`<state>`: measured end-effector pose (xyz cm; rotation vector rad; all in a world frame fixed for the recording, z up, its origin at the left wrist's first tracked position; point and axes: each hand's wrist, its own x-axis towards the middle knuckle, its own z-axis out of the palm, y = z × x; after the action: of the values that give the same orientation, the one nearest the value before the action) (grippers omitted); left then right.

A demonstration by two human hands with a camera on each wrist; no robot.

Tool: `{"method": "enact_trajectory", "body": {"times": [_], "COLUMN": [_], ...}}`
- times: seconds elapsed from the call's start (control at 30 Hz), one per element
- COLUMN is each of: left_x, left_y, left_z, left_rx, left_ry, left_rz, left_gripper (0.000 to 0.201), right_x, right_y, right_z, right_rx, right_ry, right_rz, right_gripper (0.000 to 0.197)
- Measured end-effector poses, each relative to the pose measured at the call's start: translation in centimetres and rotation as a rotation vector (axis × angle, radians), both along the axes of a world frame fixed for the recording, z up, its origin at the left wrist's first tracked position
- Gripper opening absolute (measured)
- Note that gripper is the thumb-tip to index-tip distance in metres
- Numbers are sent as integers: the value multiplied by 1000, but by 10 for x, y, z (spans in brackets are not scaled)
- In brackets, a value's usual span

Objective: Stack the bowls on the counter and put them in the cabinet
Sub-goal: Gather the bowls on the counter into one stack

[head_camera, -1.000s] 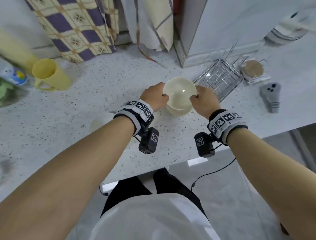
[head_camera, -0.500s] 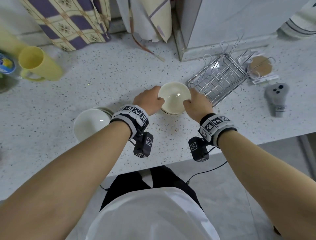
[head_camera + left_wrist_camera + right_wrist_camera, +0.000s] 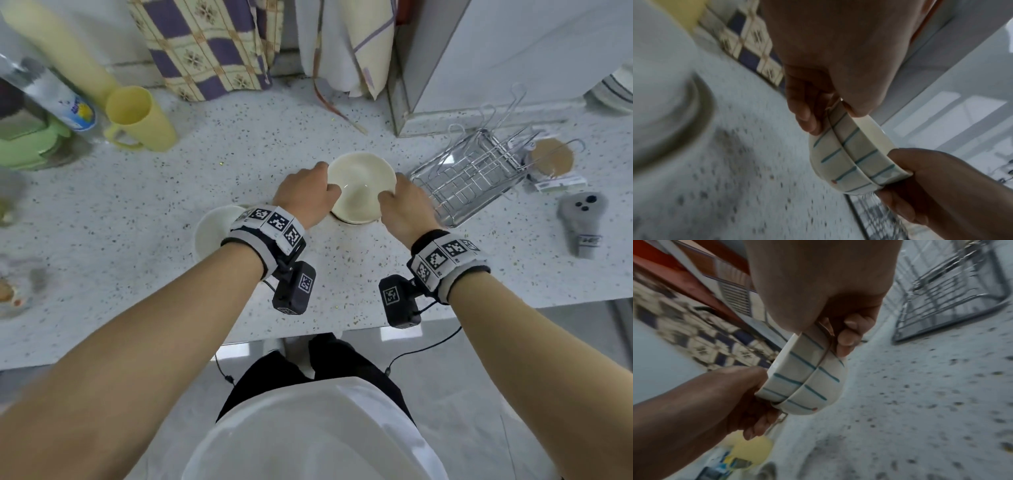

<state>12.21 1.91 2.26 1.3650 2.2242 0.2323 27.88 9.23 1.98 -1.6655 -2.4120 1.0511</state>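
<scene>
Two cream bowls with teal stripes are nested as one stack (image 3: 359, 186) at mid counter. My left hand (image 3: 308, 195) grips the stack's left rim, thumb inside and fingers under the wall. On the right rim my right hand (image 3: 400, 205) holds it the same way. The left wrist view shows the stack (image 3: 851, 155) tilted and clear of the speckled counter (image 3: 735, 178), between my left hand (image 3: 830, 116) and right hand (image 3: 920, 186). The right wrist view shows the same stack (image 3: 805, 381) pinched by my right hand (image 3: 822, 334). A plain white bowl (image 3: 214, 229) sits beside my left wrist.
A wire rack (image 3: 472, 178) lies just right of the stack, with a cork coaster (image 3: 551, 157) and a grey gadget (image 3: 582, 219) beyond. A yellow mug (image 3: 137, 120), a bottle (image 3: 61, 99) and green ware stand far left. A white cabinet (image 3: 496, 61) and hanging cloths (image 3: 212, 44) line the back.
Both hands keep their hold on the stack. It has drifted slightly left, away from the wire rack.
</scene>
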Motion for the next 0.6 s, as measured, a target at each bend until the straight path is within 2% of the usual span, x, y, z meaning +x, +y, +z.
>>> {"method": "enact_trajectory", "body": {"times": [0.17,0.27,0.37,0.6], "left_x": [-52,-82,-96,-109], "left_y": [-58,-100,-129,-171], "left_z": [40,51,46,16], "left_rx": [132,179,166,82], "left_ry": [148,182,160,57], "left_rz": [113,186,236,253], "left_gripper": [35,32,22,22], "right_x": [-56,-92,-112,-134], "right_y": [-45,-74,-94,-128], "right_z": [41,52,49,25], "right_rx": [59,48,2,-85], "right_ry": [108,119,69,-55], "right_rz": [83,157,208,282], "right_gripper": [21,28,33,41]}}
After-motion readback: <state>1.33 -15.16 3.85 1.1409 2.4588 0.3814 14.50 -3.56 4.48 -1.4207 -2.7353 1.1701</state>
